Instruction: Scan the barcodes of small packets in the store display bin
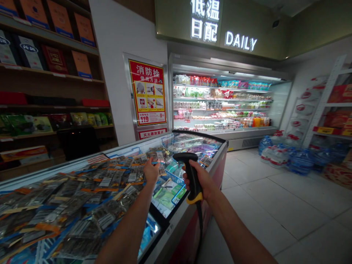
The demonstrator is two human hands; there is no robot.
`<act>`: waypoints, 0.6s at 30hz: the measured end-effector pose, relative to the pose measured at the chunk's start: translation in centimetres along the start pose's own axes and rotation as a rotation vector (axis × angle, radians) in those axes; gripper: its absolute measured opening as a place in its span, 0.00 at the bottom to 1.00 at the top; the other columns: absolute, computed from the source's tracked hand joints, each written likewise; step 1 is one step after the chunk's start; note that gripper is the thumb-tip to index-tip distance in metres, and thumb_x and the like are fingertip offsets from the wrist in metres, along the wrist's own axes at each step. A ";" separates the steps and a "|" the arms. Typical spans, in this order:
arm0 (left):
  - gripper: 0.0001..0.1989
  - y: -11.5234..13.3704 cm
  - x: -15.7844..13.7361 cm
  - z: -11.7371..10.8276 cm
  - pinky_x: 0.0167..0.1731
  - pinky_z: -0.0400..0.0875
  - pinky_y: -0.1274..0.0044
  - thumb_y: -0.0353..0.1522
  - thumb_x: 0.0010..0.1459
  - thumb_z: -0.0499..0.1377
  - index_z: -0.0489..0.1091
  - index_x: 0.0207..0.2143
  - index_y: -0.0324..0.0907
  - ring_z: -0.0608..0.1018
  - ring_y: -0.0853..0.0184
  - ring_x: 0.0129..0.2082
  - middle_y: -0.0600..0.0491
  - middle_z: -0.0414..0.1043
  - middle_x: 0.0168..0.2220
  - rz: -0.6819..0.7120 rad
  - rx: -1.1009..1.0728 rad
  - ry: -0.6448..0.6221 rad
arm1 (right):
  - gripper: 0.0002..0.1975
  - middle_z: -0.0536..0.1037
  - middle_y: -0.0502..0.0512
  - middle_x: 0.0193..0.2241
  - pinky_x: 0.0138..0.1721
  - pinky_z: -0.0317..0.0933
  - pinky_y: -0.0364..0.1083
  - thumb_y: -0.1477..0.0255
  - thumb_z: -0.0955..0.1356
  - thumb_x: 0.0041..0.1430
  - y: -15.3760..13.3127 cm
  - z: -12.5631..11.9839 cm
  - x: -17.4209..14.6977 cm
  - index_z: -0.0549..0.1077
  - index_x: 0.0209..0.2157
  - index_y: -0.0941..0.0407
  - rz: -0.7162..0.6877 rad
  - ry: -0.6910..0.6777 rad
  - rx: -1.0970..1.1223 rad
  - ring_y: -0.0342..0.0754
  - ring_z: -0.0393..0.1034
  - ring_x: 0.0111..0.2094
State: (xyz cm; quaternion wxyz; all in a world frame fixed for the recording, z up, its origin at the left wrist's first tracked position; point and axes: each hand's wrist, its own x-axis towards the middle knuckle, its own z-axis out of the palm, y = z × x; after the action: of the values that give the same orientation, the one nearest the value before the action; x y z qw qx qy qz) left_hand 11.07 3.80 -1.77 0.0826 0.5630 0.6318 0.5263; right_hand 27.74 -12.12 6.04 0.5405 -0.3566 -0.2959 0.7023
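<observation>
A black-and-yellow handheld scanner (pixel 193 181) stood upright in a person's right hand (pixel 202 178), above the near edge of a store's chest freezer (pixel 181 215), its head aimed leftward and its fingers wrapped around the grip. A black cable (pixel 201 223) hung from the handle. The left hand (pixel 151 171) reached over the freezer, index finger and thumb at a clear-fronted packet (pixel 157 157); whether they pinched it or merely touched it could not be told. Similar packets (pixel 104 181), edged in blue and orange, lay heaped across the freezer top toward the left, while green packages (pixel 166 198) showed beside the heap. Beyond stood a red-and-yellow poster (pixel 148 91) and a lit refrigerated case (pixel 233 132) beneath a "DAILY" sign (pixel 241 40). Large water bottles (pixel 302 161) sat on the tiled floor at right; boxes (pixel 59 22) lined shelves at left.
</observation>
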 end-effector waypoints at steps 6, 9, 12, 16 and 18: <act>0.21 -0.1 0.0 -0.3 0.41 0.63 0.74 0.30 0.45 0.56 0.65 0.45 0.38 0.73 0.66 0.35 0.48 0.71 0.39 0.047 -0.020 -0.017 | 0.14 0.66 0.48 0.14 0.12 0.54 0.39 0.61 0.60 0.52 -0.1 0.1 0.3 0.65 0.28 0.59 0.013 0.002 -0.015 0.39 0.59 0.12; 0.20 -0.3 0.3 -0.7 0.39 0.65 0.74 0.30 0.45 0.56 0.65 0.44 0.39 0.73 0.67 0.34 0.50 0.71 0.38 0.036 -0.059 -0.049 | 0.15 0.66 0.48 0.14 0.13 0.54 0.39 0.60 0.61 0.52 -0.1 -0.2 0.6 0.65 0.29 0.59 0.015 0.014 -0.008 0.39 0.59 0.13; 0.20 -0.6 0.7 -1.3 0.38 0.65 0.75 0.30 0.44 0.57 0.65 0.43 0.38 0.73 0.67 0.33 0.50 0.70 0.37 0.029 -0.057 -0.073 | 0.14 0.66 0.47 0.14 0.13 0.54 0.39 0.61 0.61 0.51 -0.2 -0.7 0.8 0.65 0.29 0.59 -0.012 0.033 -0.005 0.39 0.60 0.13; 0.19 -1.5 1.6 -2.4 0.41 0.64 0.72 0.29 0.43 0.57 0.66 0.41 0.36 0.72 0.63 0.36 0.47 0.69 0.37 0.034 0.084 -0.007 | 0.14 0.66 0.47 0.14 0.13 0.54 0.39 0.61 0.62 0.51 -0.5 -1.9 1.1 0.65 0.30 0.59 -0.079 0.089 -0.014 0.39 0.60 0.13; 0.17 -1.9 1.9 -3.0 0.45 0.61 0.71 0.28 0.42 0.57 0.67 0.39 0.36 0.70 0.60 0.42 0.45 0.68 0.39 0.076 0.163 0.067 | 0.13 0.66 0.47 0.14 0.12 0.54 0.39 0.62 0.61 0.51 -0.8 -2.8 1.3 0.65 0.29 0.59 -0.098 0.123 -0.008 0.39 0.60 0.13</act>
State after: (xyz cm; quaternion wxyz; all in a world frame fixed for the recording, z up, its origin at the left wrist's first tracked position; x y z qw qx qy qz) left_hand 7.14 3.96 -1.06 -0.0046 0.5734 0.6530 0.4947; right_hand 30.27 -10.63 4.84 0.5899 -0.3863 -0.2818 0.6507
